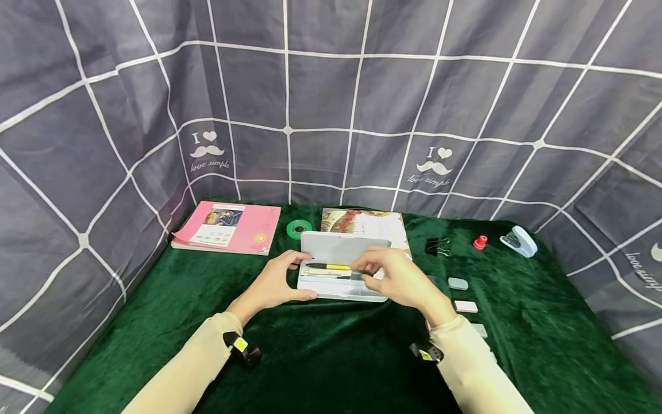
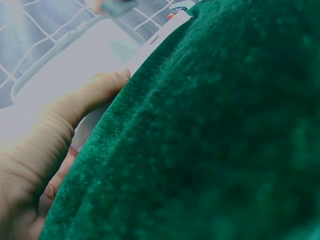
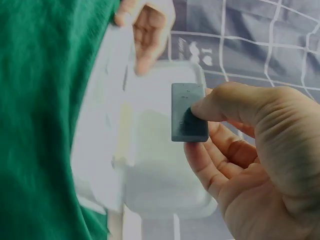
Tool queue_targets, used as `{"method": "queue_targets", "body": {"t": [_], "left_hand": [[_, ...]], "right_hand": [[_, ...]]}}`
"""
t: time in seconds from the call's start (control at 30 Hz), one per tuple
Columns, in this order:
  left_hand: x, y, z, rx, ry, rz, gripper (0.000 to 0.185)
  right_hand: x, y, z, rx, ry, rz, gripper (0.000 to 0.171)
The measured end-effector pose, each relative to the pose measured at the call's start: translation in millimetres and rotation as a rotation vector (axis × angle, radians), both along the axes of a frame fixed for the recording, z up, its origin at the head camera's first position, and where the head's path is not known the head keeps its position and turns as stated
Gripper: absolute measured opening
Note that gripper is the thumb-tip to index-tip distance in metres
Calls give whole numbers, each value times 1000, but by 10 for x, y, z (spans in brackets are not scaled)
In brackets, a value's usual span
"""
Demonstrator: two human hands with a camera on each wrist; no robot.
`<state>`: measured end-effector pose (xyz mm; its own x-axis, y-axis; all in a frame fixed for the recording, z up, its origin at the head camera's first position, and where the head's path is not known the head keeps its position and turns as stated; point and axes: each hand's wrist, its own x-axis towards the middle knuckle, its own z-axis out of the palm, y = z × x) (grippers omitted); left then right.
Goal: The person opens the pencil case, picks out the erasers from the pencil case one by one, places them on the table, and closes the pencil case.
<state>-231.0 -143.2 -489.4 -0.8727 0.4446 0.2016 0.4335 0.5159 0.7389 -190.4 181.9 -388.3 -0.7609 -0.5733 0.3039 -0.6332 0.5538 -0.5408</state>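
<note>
The left hand (image 1: pixel 274 284) grips the left end of the open, pale grey plastic pencil case (image 1: pixel 338 275), thumb along its near edge and fingers curled over the far side. The right hand (image 1: pixel 400 279) pinches a small dark grey rectangular eraser (image 3: pixel 188 111) between thumb and fingers, right over the case's right end. The case lies at the middle of the dark green velvet tablecloth (image 1: pixel 336 356), lid raised toward the far side, with a yellow-and-black pen (image 1: pixel 328 266) and other slim pens lying lengthwise inside.

The pinch covers only one corner of the eraser, so the block could twist out and bounce on the hard tray or land outside on the cloth. The case is light and smooth; the pile beneath lets it slide if the left hand eases. The raised lid could tip shut onto the fingers if nudged.

The eraser looks matte and slightly speckled, with square edges. The case has rounded corners and a satin sheen. To the right lie further small erasers (image 1: pixel 458 283) in a row; beyond them are black binder clips (image 1: pixel 437 246), a red knob-shaped stamp (image 1: pixel 480 242) and a white stapler (image 1: pixel 519 241). A pink softcover book (image 1: pixel 227 227), a green tape roll (image 1: pixel 299 228) and a picture book (image 1: pixel 364 223) lie along the far edge.
</note>
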Motion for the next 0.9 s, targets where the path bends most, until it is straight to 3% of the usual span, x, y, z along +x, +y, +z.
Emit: {"method": "queue_targets", "body": {"t": [0.27, 0.43, 0.67, 0.9], "left_hand": [[7, -8, -5, 4, -3, -2, 85], [13, -3, 7, 12, 12, -10, 83], [17, -16, 21, 12, 8, -2, 84], [16, 1, 28, 11, 6, -11, 84]], "right_hand": [[253, 540, 152, -17, 109, -105, 36], [470, 827, 181, 0, 132, -156, 43], [762, 1077, 106, -14, 133, -169, 50], [1040, 1235, -110, -37, 97, -155, 52]]}}
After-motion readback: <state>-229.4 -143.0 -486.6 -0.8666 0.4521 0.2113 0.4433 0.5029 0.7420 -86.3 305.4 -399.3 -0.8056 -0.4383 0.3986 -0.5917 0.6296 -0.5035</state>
